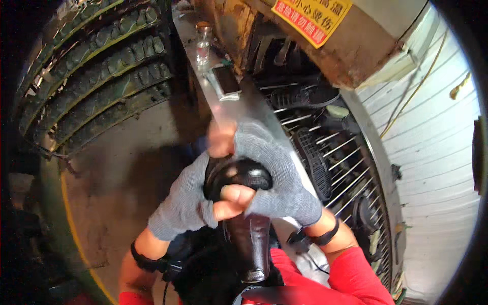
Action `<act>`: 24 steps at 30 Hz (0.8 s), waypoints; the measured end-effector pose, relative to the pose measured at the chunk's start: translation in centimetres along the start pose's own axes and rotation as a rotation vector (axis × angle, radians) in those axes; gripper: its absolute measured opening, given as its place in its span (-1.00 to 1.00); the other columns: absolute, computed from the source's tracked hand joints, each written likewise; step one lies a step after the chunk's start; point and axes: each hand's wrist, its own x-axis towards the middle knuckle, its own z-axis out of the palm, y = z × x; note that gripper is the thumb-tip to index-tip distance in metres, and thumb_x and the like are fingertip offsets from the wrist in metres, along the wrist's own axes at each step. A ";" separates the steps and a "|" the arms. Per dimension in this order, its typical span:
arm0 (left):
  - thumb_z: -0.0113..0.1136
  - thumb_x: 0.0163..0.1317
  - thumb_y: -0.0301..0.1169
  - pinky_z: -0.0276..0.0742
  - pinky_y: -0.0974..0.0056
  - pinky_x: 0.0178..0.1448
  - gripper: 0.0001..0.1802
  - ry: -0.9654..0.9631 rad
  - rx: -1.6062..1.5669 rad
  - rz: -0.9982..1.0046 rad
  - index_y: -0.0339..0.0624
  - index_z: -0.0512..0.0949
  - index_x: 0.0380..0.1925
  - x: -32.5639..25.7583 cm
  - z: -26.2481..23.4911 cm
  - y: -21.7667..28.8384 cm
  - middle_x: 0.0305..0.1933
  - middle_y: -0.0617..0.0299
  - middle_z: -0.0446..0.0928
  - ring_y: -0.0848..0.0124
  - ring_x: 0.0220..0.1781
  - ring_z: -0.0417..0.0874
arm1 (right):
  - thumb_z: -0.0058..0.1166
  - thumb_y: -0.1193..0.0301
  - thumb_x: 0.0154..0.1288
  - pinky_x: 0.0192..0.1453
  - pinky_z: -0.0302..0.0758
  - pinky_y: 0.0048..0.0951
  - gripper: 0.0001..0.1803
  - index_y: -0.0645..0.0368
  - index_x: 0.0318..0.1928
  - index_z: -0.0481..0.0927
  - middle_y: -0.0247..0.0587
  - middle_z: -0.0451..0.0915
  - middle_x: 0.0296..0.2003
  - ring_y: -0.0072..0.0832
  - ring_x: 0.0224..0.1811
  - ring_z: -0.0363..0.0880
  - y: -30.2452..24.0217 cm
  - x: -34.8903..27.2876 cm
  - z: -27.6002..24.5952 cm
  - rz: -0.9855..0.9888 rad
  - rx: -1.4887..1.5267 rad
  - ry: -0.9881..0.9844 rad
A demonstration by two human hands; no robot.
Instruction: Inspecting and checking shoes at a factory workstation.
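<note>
A glossy black boot point(249, 241), seemingly leather, is upright in front of my body, its rounded toe end between my palms. My left hand point(185, 195), in a grey fingerless knit glove, wraps round its left side. From the right, my right hand point(277, 170), in a matching glove, closes over the other side. Bare thumbs meet across the front of the boot, and the fingers at the far side are blurred. Much of the boot's upper end is hidden by the gloves.
Beyond my hands runs a narrow metal ledge point(249, 104) with a clear bottle point(203, 46) and a dark flat phone-like object point(225, 81). At right, a rack of metal rods point(345, 170) bears dark soles point(312, 162). A tiered shoe rack point(107, 76) stands left; a brown machine housing point(371, 46) overhangs.
</note>
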 end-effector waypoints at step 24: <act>0.44 0.30 -0.28 0.56 0.05 0.37 0.14 0.427 0.718 -0.122 -0.41 -0.12 0.65 -9.5 4.3 -5.5 0.43 -0.34 0.44 -0.10 0.35 0.63 | 0.16 0.26 0.17 0.39 0.65 -0.13 -0.21 0.53 0.36 0.48 0.20 0.69 0.18 -0.07 0.12 0.78 1.7 -12.2 0.8 1.310 1.038 0.102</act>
